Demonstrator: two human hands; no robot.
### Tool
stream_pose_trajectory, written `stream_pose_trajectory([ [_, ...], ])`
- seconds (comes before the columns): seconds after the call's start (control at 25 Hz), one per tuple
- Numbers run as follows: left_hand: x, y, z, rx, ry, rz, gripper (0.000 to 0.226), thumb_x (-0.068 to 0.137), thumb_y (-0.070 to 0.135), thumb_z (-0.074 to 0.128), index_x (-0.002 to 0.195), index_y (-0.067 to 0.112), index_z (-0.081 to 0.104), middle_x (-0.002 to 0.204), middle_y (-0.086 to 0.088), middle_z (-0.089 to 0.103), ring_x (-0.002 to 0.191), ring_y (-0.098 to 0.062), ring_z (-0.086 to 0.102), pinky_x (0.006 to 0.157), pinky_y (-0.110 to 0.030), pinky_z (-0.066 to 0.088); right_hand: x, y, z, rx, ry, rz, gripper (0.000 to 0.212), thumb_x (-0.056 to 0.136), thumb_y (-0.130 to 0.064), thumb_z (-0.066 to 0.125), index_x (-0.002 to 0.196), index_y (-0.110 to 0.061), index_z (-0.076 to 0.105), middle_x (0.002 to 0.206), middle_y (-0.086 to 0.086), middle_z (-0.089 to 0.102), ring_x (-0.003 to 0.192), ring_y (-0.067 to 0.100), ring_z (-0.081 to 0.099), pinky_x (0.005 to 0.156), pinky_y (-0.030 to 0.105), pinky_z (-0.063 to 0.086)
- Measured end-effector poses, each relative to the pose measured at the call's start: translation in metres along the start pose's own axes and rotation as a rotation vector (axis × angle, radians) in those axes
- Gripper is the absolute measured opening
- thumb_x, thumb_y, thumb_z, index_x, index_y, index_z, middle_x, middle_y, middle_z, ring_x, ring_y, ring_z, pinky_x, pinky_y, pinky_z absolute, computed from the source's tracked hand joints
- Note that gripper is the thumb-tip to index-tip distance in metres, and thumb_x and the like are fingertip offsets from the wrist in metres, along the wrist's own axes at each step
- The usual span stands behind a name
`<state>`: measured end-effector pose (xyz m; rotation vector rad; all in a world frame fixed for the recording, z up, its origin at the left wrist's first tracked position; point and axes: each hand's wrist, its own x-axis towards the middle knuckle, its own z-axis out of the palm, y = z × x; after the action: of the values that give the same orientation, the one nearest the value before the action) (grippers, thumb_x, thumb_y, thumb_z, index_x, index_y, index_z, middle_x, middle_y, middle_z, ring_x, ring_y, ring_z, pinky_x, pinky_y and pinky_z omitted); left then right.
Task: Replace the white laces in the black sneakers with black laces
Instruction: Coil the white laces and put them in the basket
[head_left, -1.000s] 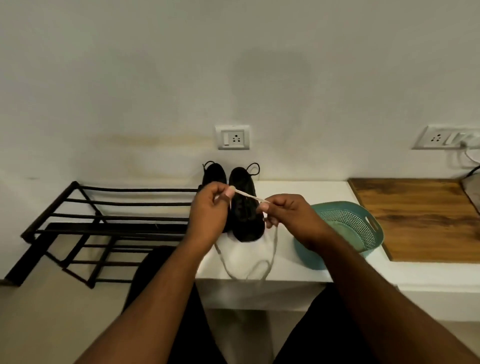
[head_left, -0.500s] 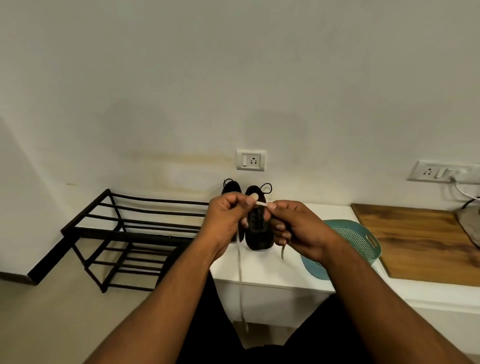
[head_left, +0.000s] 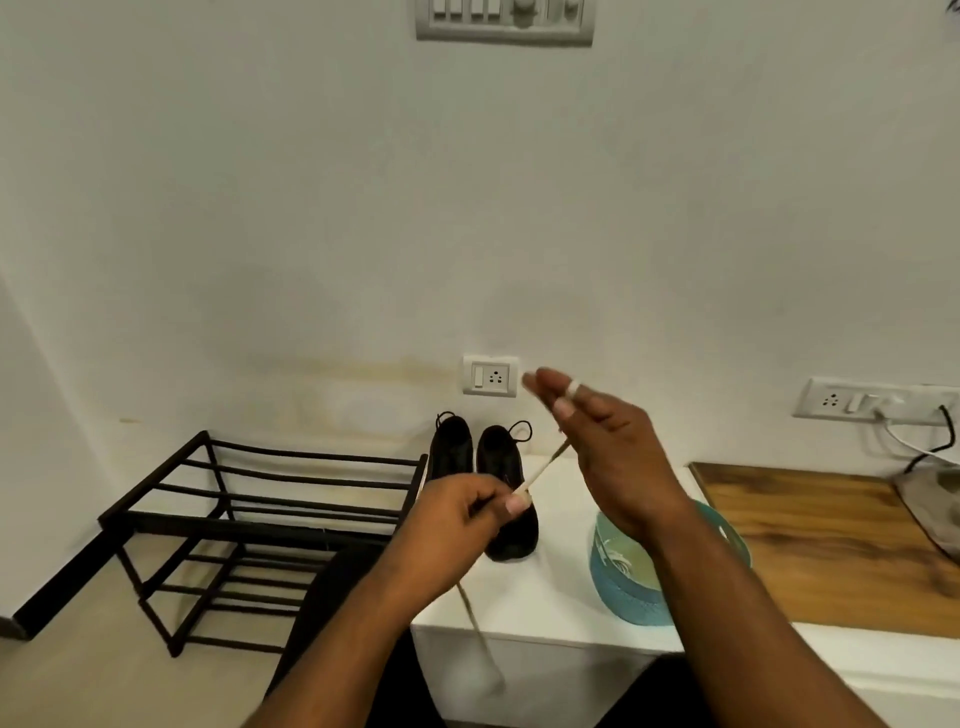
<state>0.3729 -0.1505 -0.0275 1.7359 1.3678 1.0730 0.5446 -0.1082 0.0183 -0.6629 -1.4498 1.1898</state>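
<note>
Two black sneakers, the left sneaker (head_left: 451, 448) and the right sneaker (head_left: 505, 467), stand side by side on the white ledge (head_left: 550, 597), with thin black laces showing at their far ends. Just in front of them my left hand (head_left: 457, 525) pinches a white lace (head_left: 543, 470) between thumb and forefinger. The lace runs taut up and to the right to my right hand (head_left: 608, 447), where a turn of it circles a raised finger. Its free tail hangs below my left hand over the ledge's front edge. My left hand hides part of the right sneaker.
A black metal shoe rack (head_left: 260, 499) stands on the floor to the left. A teal perforated basket (head_left: 623, 587) sits on the ledge under my right forearm, a wooden board (head_left: 810, 535) beyond it. On the wall are a socket (head_left: 490, 375) and a second socket (head_left: 852, 400) with cables.
My right hand rose up and to the right, away from the left, drawing the white lace taut between them. The camera tilted up, so a switch panel shows at the top.
</note>
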Motion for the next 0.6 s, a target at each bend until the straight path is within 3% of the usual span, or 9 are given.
stream_pose_trajectory([
  [0.04, -0.001, 0.008, -0.01, 0.034, 0.005, 0.025, 0.015, 0.087, 0.036, 0.069, 0.078, 0.024, 0.072, 0.067, 0.008, 0.065, 0.061, -0.009, 0.06, 0.063, -0.031, 0.052, -0.001, 0.005, -0.004, -0.225, -0.111, 0.043, 0.028, 0.093, -0.011, 0.058, 0.117, -0.018, 0.068, 0.117, -0.008, 0.07, 0.118, 0.005, 0.058, 0.107, 0.027, 0.042],
  [0.12, 0.002, 0.028, -0.031, 0.098, 0.059, 0.084, 0.008, 0.083, 0.031, 0.074, 0.077, 0.027, 0.073, 0.075, 0.006, 0.069, 0.067, -0.009, 0.066, 0.065, -0.027, 0.055, -0.01, 0.016, -0.003, -0.355, -0.317, 0.19, 0.026, 0.094, -0.013, 0.059, 0.114, -0.024, 0.071, 0.116, -0.011, 0.069, 0.117, 0.007, 0.06, 0.107, 0.032, 0.043],
  [0.2, 0.011, 0.045, -0.047, 0.157, 0.09, 0.145, 0.005, 0.078, 0.026, 0.078, 0.076, 0.028, 0.074, 0.079, 0.01, 0.071, 0.074, -0.003, 0.066, 0.068, -0.02, 0.054, -0.023, 0.023, 0.006, -0.187, -0.376, 0.341, 0.025, 0.095, -0.013, 0.056, 0.112, -0.022, 0.072, 0.116, 0.0, 0.07, 0.117, 0.022, 0.061, 0.106, 0.043, 0.044],
  [0.28, 0.019, 0.048, -0.051, 0.099, 0.1, 0.161, 0.007, 0.073, 0.022, 0.082, 0.074, 0.024, 0.075, 0.077, 0.012, 0.072, 0.073, -0.001, 0.067, 0.067, -0.015, 0.052, -0.034, 0.021, 0.017, 0.061, -0.393, 0.461, 0.023, 0.094, -0.011, 0.054, 0.111, -0.009, 0.07, 0.112, 0.016, 0.07, 0.111, 0.031, 0.065, 0.098, 0.043, 0.051],
  [0.4, 0.018, 0.028, -0.035, -0.213, 0.108, 0.084, 0.012, 0.086, 0.016, 0.072, 0.075, 0.02, 0.075, 0.069, -0.004, 0.07, 0.064, -0.016, 0.062, 0.064, -0.03, 0.05, -0.037, 0.002, 0.029, 0.544, -0.29, 0.315, 0.03, 0.082, -0.016, 0.065, 0.108, -0.002, 0.072, 0.109, 0.023, 0.069, 0.105, 0.033, 0.067, 0.087, 0.039, 0.056],
  [0.48, 0.003, 0.014, -0.014, -0.25, 0.003, 0.059, 0.021, 0.093, 0.029, 0.063, 0.076, 0.023, 0.074, 0.062, -0.003, 0.062, 0.06, -0.017, 0.054, 0.063, -0.035, 0.045, -0.027, -0.011, 0.03, 0.744, -0.142, 0.155, 0.031, 0.079, -0.015, 0.063, 0.106, -0.005, 0.073, 0.114, 0.02, 0.068, 0.11, 0.029, 0.065, 0.092, 0.037, 0.054],
  [0.52, -0.004, 0.013, -0.007, -0.211, -0.064, 0.068, 0.023, 0.093, 0.037, 0.061, 0.078, 0.024, 0.074, 0.062, 0.002, 0.061, 0.061, -0.014, 0.054, 0.063, -0.034, 0.045, -0.021, -0.015, 0.027, 0.705, -0.094, 0.095, 0.03, 0.082, -0.013, 0.058, 0.108, -0.007, 0.073, 0.118, 0.017, 0.068, 0.115, 0.026, 0.063, 0.097, 0.034, 0.051],
  [0.6, -0.007, 0.022, -0.011, -0.161, -0.102, 0.08, 0.024, 0.084, 0.045, 0.064, 0.08, 0.024, 0.076, 0.068, 0.003, 0.066, 0.066, -0.011, 0.06, 0.067, -0.03, 0.049, -0.011, -0.012, 0.02, 0.317, -0.109, 0.076, 0.031, 0.092, -0.01, 0.05, 0.118, -0.013, 0.068, 0.122, 0.007, 0.067, 0.122, 0.017, 0.058, 0.104, 0.029, 0.046],
])
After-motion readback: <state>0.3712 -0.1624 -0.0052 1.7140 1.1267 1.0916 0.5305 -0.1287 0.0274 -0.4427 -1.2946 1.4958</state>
